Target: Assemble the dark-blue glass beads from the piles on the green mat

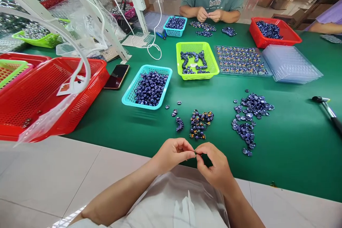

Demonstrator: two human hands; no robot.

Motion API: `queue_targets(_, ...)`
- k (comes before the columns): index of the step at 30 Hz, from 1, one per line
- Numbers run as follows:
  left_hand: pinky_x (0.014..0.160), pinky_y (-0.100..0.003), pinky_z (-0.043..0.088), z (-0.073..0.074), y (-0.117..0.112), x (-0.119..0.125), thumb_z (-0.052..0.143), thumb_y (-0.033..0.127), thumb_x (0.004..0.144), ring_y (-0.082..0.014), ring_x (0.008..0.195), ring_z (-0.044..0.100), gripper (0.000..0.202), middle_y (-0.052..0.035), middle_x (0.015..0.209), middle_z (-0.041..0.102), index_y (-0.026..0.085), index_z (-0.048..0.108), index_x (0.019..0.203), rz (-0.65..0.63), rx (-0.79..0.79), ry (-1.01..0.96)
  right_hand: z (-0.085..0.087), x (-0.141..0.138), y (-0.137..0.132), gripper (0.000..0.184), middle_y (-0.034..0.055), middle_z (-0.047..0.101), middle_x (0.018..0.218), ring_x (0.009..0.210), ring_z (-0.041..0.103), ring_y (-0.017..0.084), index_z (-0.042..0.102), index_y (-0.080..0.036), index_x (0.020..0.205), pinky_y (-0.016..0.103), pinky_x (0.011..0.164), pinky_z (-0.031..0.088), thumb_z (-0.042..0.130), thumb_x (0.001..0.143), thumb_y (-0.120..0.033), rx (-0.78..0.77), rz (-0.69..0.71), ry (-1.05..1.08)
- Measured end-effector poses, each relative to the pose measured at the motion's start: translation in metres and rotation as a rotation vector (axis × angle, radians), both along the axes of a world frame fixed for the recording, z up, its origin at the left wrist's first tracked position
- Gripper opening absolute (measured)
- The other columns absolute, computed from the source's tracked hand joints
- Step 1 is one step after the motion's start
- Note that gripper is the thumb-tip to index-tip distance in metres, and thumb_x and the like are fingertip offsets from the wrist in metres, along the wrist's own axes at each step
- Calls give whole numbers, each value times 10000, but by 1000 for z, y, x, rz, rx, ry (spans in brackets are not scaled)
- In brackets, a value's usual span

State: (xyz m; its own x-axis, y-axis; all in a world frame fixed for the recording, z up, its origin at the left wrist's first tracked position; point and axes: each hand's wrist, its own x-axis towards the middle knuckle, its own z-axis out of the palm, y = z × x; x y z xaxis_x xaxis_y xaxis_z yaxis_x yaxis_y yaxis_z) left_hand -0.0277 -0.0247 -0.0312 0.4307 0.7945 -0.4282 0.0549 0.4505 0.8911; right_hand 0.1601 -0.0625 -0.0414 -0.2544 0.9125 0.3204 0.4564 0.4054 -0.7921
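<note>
My left hand (173,155) and my right hand (214,164) meet fingertip to fingertip at the near edge of the green table (208,96). Both are closed in a pinch around something small and dark, mostly hidden by the fingers. Just beyond them lies a pile of dark bead-like pieces with orange patches (200,124). Left of it is a short curved row of dark shiny pieces (180,124), with a few loose ones nearby. Toward the right spreads a heap of flat dark-blue shiny discs (247,133).
A turquoise basket (128,96) holds dark rounded pieces; a lime basket (213,67) holds linked rows. Clear trays (292,64), a hammer-like tool (324,105), a phone (117,76) and a large red basket (88,96) stand around. Across the table a person (213,3) handles small pieces.
</note>
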Motion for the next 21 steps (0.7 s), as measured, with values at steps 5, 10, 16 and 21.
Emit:
queue_targets(5,736,-295,512,-1,1,-15,731,292,814,-173,776,654,135,-35,834,729,175,691,867,-26,318,248,-1,2,-1,144,-2,593,785,718,566,151,522,-226,860,292,661,452,522,863,-82,-60,-1,-26)
queue_targets(10,824,-357,528,-17,25,-32,712,263,845,-222,924,640,241,-76,1061,708,195,666,1072,96,772,603,0,1,-1,138,-11,598,787,719,571,141,507,-226,829,273,658,440,505,879,-97,-138,-70,-3)
queue_targets(16,779,-371,549,-31,36,-29,646,168,871,-236,874,654,149,-72,921,722,174,663,1020,39,974,794,-2,-3,0,129,-9,614,794,736,587,144,525,-226,836,274,680,449,510,887,-108,-136,-80,29)
queue_targets(21,715,-352,549,-29,35,-33,639,184,862,-222,796,651,135,-72,870,705,163,681,989,61,978,843,-5,-1,-1,118,-9,619,793,733,587,146,543,-224,833,276,684,451,519,884,-121,-169,-98,43)
